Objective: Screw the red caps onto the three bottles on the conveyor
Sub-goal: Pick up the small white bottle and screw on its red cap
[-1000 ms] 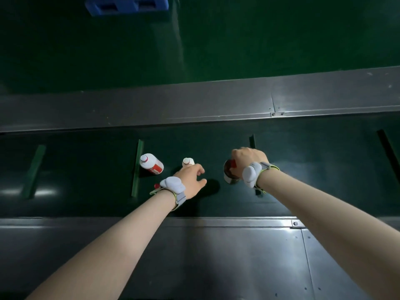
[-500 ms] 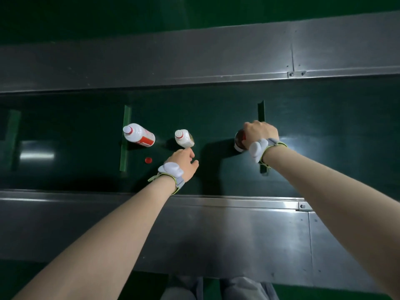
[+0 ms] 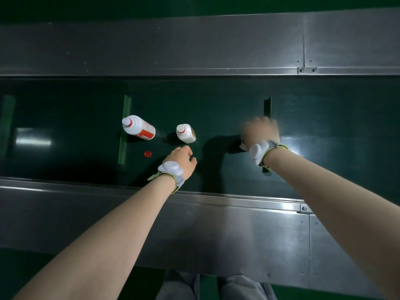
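Note:
Two white bottles stand uncapped on the dark green conveyor belt (image 3: pixel 216 105): the left bottle (image 3: pixel 138 127) with a red label, and the middle bottle (image 3: pixel 185 133) beside it. A loose red cap (image 3: pixel 147 154) lies on the belt just in front of the left bottle. My left hand (image 3: pixel 181 162) hovers just in front of the middle bottle, apart from it, fingers curled in with nothing visible in them. My right hand (image 3: pixel 260 132), blurred by motion, is closed over the top of the third bottle (image 3: pixel 242 145), of which only a white sliver shows.
Steel side rails run along the belt, a far rail (image 3: pixel 194 46) and a near rail (image 3: pixel 216 230). Green cleats (image 3: pixel 124 131) cross the belt, one right behind the left bottle. The person's legs show below the near rail.
My left hand's fingers have curled in and drawn slightly back from the middle bottle. My right hand stays on the third bottle and is now blurred. The view has tilted further down.

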Motion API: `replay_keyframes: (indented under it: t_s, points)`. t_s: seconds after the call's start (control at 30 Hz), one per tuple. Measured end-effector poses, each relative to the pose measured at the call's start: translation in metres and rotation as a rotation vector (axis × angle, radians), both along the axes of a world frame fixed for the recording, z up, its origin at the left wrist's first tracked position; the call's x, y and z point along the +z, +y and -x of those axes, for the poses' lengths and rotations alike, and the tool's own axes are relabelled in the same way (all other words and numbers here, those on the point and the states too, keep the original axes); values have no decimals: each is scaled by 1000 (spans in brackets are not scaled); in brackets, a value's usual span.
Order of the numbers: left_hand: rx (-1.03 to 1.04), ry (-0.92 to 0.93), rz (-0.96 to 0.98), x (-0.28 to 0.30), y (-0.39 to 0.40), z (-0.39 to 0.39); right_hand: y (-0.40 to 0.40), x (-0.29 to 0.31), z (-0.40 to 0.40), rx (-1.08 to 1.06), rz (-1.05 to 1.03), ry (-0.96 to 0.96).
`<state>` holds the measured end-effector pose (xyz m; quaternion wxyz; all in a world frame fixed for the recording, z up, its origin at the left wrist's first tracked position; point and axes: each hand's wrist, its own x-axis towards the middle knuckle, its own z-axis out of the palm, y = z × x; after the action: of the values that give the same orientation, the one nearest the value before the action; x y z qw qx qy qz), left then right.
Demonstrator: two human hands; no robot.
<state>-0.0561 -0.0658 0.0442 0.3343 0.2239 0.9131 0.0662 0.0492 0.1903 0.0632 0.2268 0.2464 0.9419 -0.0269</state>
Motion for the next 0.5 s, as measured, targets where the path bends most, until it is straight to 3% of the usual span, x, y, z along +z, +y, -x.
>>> replay_keyframes:
  t_s: [0.23, 0.5]
  points:
    - [53, -6, 105, -31, 0, 7, -41, -16, 24, 144, 175, 113]
    - [35, 108, 199, -86, -4, 4, -90, -68, 30, 113, 328, 96]
